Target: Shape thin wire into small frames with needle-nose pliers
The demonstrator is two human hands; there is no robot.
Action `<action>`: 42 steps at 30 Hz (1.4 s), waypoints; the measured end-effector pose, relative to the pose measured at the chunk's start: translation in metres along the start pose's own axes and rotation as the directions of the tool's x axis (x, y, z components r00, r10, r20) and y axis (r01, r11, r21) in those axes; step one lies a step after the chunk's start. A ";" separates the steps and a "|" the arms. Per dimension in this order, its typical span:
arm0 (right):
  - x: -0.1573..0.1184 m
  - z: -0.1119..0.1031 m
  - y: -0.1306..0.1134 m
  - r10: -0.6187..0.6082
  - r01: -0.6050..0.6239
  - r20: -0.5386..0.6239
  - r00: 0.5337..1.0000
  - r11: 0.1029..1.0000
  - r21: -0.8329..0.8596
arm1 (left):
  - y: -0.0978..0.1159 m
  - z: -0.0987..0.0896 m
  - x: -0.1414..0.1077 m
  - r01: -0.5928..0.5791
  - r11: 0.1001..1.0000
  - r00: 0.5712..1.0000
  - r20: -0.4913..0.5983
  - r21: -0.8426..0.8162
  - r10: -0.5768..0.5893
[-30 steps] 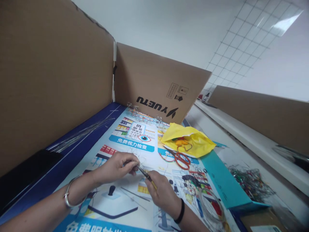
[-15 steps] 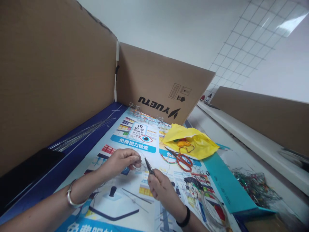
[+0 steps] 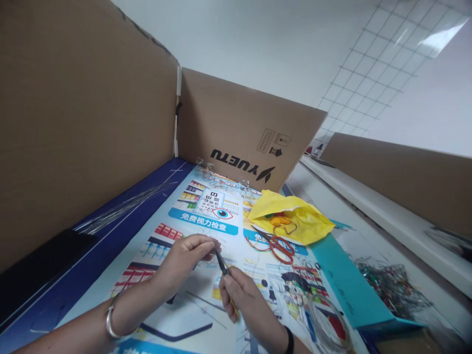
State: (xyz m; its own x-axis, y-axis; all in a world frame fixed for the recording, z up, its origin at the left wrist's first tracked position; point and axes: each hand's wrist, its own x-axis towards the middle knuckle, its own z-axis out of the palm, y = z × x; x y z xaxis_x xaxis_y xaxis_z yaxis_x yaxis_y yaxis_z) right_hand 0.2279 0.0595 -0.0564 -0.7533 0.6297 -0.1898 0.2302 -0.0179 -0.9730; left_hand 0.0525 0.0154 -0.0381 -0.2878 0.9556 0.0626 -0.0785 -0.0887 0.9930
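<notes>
My left hand (image 3: 193,253), with a silver bangle at the wrist, is closed in a pinch above the printed sheet; thin wire shows near its fingertips, but what lies between them is too small to tell. Wrapped round a pair of pliers (image 3: 222,263) with yellow handles is my right hand (image 3: 241,295), a black band at its wrist. The pliers' dark tip points up and left and meets the left fingertips. Orange-handled scissors (image 3: 280,250) lie to the right, beside an open yellow bag (image 3: 308,221) holding coloured pieces.
Cardboard walls (image 3: 236,123) stand at the left and back. Long thin wires (image 3: 125,206) lie at the left. A clear ring-shaped coil (image 3: 326,322) is at the lower right, and a tangled pile of wire (image 3: 393,287) lies beyond the teal cardboard (image 3: 342,280).
The pliers have moved left and their tip now meets my left fingertips. More of the yellow handles shows. My left hand has shifted slightly.
</notes>
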 end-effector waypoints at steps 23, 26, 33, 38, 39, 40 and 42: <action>0.001 0.006 0.006 0.048 -0.048 0.009 0.999 0.980 0.194 | -0.002 0.001 0.000 -0.039 0.995 0.999 -0.001 0.090 0.039; -0.001 0.008 0.005 0.067 -0.067 0.009 0.998 0.976 0.206 | -0.002 0.001 0.000 -0.058 0.990 0.998 0.001 0.126 0.058; -0.001 0.007 -0.001 0.061 -0.059 -0.032 0.998 0.995 0.079 | 0.009 -0.005 0.004 -0.099 0.955 0.993 0.087 0.279 0.078; 0.001 0.001 0.006 -0.037 0.031 -0.054 0.998 0.994 -0.108 | 0.024 -0.016 0.008 -0.218 0.848 0.961 0.260 0.484 0.099; 0.002 0.000 0.008 -0.055 0.047 -0.057 0.997 0.990 -0.132 | 0.025 -0.017 0.008 -0.252 0.810 0.953 0.281 0.529 0.113; 0.002 0.000 0.009 -0.065 0.056 -0.060 0.996 0.988 -0.147 | 0.026 -0.018 0.008 -0.284 0.768 0.946 0.298 0.575 0.126; 0.003 0.000 0.010 -0.068 0.057 -0.065 0.996 0.986 -0.155 | 0.026 -0.018 0.006 -0.321 0.682 0.940 0.307 0.657 0.147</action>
State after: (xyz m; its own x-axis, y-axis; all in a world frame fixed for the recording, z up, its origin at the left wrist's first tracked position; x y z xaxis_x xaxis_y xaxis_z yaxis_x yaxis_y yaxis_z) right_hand 0.2283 0.0609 -0.0670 -0.7253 0.6789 -0.1140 0.2793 0.1388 -0.9501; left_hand 0.0316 0.0140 -0.0139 0.0106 0.9718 0.2356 0.6659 -0.1826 0.7233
